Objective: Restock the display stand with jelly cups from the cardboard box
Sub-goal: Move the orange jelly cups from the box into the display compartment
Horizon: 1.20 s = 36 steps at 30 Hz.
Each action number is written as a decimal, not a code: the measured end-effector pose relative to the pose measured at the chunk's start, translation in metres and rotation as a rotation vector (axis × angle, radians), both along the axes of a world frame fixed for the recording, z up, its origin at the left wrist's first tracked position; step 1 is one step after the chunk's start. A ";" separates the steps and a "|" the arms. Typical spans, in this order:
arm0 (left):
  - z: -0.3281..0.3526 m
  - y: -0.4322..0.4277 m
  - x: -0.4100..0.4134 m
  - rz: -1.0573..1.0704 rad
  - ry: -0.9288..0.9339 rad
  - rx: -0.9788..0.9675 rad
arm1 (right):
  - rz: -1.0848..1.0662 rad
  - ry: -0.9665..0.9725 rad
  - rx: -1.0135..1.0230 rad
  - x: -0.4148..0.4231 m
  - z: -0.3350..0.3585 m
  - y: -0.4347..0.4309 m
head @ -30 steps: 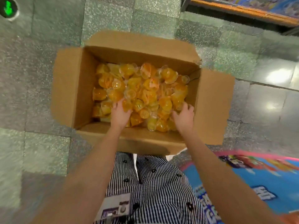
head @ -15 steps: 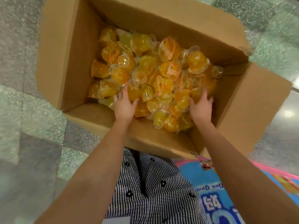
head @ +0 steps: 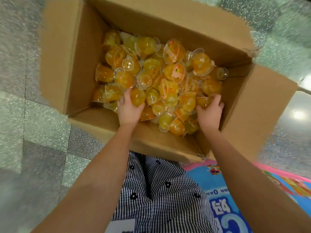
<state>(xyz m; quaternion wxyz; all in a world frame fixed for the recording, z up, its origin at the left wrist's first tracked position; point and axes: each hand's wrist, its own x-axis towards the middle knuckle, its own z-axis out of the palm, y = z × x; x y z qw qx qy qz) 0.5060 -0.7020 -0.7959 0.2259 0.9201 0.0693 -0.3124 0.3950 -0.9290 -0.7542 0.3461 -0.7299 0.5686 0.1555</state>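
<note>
An open cardboard box [head: 70, 52] stands on the floor, holding several orange jelly cups [head: 168, 74] in a loose heap. Both my hands are inside it at the near edge of the heap. My left hand [head: 128, 110] curls its thumb and fingers round one orange jelly cup [head: 137, 98]. My right hand [head: 210, 111] grips another jelly cup [head: 202, 101] at the heap's right side. The display stand [head: 223, 190], blue and pink with printed lettering, shows at the lower right.
Speckled grey-green floor tiles [head: 25, 115] surround the box. The box's right flap [head: 262, 105] folds outward. My striped clothing [head: 159, 190] fills the bottom centre below the box.
The view has closed in on the box. Both hands have pushed further into the heap and their fingers have curled round cups.
</note>
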 end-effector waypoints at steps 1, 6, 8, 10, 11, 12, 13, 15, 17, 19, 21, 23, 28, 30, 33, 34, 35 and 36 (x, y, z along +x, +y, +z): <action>0.009 0.000 0.001 0.012 0.012 -0.008 | -0.020 -0.011 0.018 -0.001 0.007 0.003; 0.059 -0.003 0.009 -0.045 0.046 -0.027 | -0.084 -0.098 0.095 -0.001 0.054 0.020; 0.079 -0.005 0.014 -0.067 0.054 -0.063 | -0.119 -0.132 0.097 0.001 0.075 0.028; 0.099 -0.008 0.018 -0.095 0.054 -0.102 | -0.173 -0.183 0.085 0.002 0.094 0.037; 0.108 -0.009 0.019 -0.107 0.050 -0.125 | -0.202 -0.211 0.080 0.003 0.102 0.041; 0.117 -0.011 0.020 -0.122 0.041 -0.150 | -0.229 -0.233 0.082 0.003 0.111 0.045; 0.126 -0.012 0.021 -0.137 0.031 -0.176 | -0.254 -0.251 0.087 0.003 0.120 0.050; 0.145 -0.014 0.022 -0.163 -0.002 -0.210 | -0.308 -0.291 0.094 0.002 0.137 0.061; 0.166 -0.017 0.022 -0.185 -0.035 -0.227 | -0.369 -0.350 0.080 0.001 0.151 0.072; 0.183 -0.018 0.020 -0.223 -0.061 -0.259 | -0.457 -0.408 0.053 -0.002 0.163 0.086; 0.197 -0.019 0.016 -0.289 -0.077 -0.300 | -0.545 -0.455 0.002 -0.006 0.173 0.103; 0.209 -0.020 0.011 -0.358 -0.077 -0.332 | -0.611 -0.493 -0.050 -0.011 0.182 0.122; 0.231 -0.014 -0.009 -0.565 -0.056 -0.441 | -0.829 -0.479 -0.128 -0.033 0.203 0.168; 0.243 -0.011 -0.024 -0.656 -0.048 -0.479 | -0.892 -0.459 -0.188 -0.052 0.212 0.186; 0.254 -0.010 -0.059 -0.809 -0.019 -0.545 | -1.031 -0.444 -0.204 -0.092 0.220 0.211; 0.257 -0.011 -0.073 -0.871 -0.010 -0.560 | -1.067 -0.433 -0.217 -0.107 0.222 0.219; 0.260 -0.011 -0.089 -0.937 -0.002 -0.575 | -1.095 -0.408 -0.238 -0.124 0.223 0.226; 0.263 -0.011 -0.105 -1.004 0.012 -0.582 | -1.123 -0.387 -0.261 -0.140 0.226 0.234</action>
